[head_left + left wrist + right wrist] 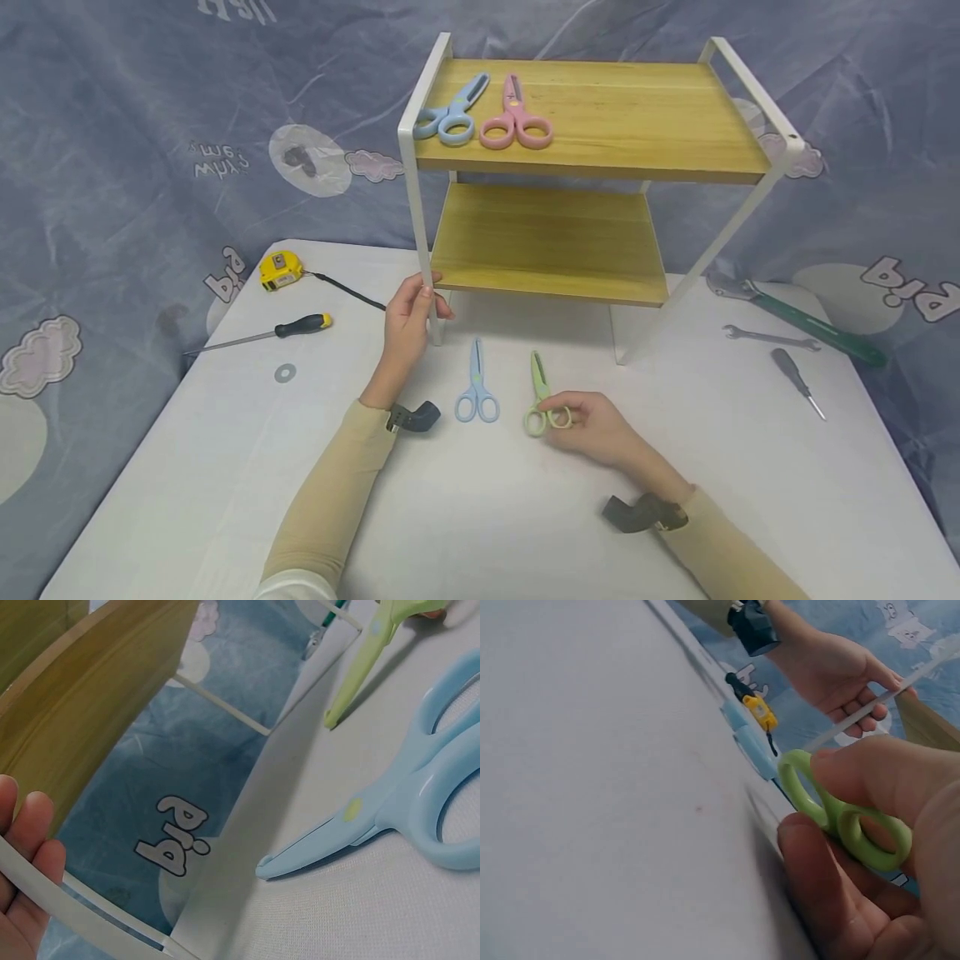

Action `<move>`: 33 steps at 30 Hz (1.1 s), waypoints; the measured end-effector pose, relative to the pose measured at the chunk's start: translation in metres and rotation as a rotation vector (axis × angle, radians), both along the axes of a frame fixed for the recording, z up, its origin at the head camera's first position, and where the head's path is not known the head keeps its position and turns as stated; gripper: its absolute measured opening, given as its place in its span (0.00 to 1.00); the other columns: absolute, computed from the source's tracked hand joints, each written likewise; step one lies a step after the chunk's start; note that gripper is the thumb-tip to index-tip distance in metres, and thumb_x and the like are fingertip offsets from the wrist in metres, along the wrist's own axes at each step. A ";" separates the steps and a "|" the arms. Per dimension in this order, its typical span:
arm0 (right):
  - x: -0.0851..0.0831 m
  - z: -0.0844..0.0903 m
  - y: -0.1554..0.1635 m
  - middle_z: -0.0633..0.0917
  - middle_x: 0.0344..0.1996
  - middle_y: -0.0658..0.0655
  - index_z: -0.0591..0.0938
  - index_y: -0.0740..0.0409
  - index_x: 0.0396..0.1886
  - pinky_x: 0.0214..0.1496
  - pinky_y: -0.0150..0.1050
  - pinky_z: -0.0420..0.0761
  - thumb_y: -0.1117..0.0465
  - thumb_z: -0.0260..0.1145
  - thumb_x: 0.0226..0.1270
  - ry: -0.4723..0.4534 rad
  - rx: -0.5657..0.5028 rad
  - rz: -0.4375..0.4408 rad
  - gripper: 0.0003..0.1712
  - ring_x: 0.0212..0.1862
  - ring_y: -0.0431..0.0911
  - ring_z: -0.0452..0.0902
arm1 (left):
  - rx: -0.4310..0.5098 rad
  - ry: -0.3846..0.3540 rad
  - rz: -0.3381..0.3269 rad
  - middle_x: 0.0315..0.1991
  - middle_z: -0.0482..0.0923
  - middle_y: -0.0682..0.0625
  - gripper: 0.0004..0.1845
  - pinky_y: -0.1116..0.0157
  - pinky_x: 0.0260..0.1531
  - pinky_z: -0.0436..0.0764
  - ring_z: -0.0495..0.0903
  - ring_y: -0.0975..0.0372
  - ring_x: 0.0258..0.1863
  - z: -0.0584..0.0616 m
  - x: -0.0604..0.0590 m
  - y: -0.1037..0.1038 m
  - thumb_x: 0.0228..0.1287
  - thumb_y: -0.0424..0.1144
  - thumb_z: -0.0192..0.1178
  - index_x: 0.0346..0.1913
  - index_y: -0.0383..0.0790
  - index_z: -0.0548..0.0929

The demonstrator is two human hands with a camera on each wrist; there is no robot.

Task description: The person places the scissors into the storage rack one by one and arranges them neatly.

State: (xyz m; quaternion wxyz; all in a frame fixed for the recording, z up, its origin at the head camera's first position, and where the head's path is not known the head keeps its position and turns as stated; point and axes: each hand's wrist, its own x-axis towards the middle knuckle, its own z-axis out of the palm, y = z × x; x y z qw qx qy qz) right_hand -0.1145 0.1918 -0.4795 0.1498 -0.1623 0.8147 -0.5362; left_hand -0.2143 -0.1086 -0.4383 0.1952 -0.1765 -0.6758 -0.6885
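Observation:
My left hand [407, 327] grips the front left white leg [417, 208] of a two-tier wooden shelf, low down beside the lower board [551, 242]. In the left wrist view its fingers [34, 821] curl around that white bar. With my right hand [596, 429] I pinch a pair of light green scissors [539, 377] by the handle loops, blades pointing toward the shelf. The right wrist view shows thumb and fingers at the green loops [795, 787], close over the white tabletop. Between the hands lies a pair of light blue scissors [477, 385], blades also toward the shelf.
On the upper board [637, 108] lie blue scissors [453, 112] and pink scissors [515, 117]. At left are a yellow tape measure [281, 270], a screwdriver [300, 326] and a washer [285, 372]. At right lie a green-handled tool [817, 323], a wrench [772, 337] and a grey-handled screwdriver [793, 372].

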 end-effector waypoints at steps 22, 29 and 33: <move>0.002 -0.003 -0.007 0.84 0.20 0.50 0.87 0.59 0.49 0.20 0.30 0.75 0.66 0.76 0.55 -0.004 0.065 -0.094 0.19 0.16 0.33 0.67 | -0.013 0.000 0.006 0.23 0.80 0.43 0.16 0.69 0.40 0.85 0.84 0.69 0.26 0.001 0.000 0.000 0.80 0.31 0.44 0.57 0.24 0.76; 0.003 -0.002 -0.008 0.78 0.14 0.44 0.86 0.61 0.49 0.19 0.29 0.73 0.67 0.75 0.56 0.006 0.050 -0.094 0.19 0.14 0.32 0.65 | -0.019 -0.008 0.006 0.23 0.80 0.44 0.16 0.69 0.41 0.85 0.84 0.70 0.27 0.001 0.000 0.000 0.80 0.31 0.43 0.57 0.24 0.75; 0.003 -0.002 -0.008 0.75 0.11 0.44 0.86 0.61 0.49 0.18 0.29 0.73 0.67 0.75 0.57 0.003 0.046 -0.096 0.18 0.13 0.32 0.65 | -0.008 -0.015 0.004 0.23 0.80 0.47 0.15 0.69 0.41 0.85 0.84 0.70 0.26 0.001 0.000 0.000 0.80 0.31 0.44 0.57 0.23 0.75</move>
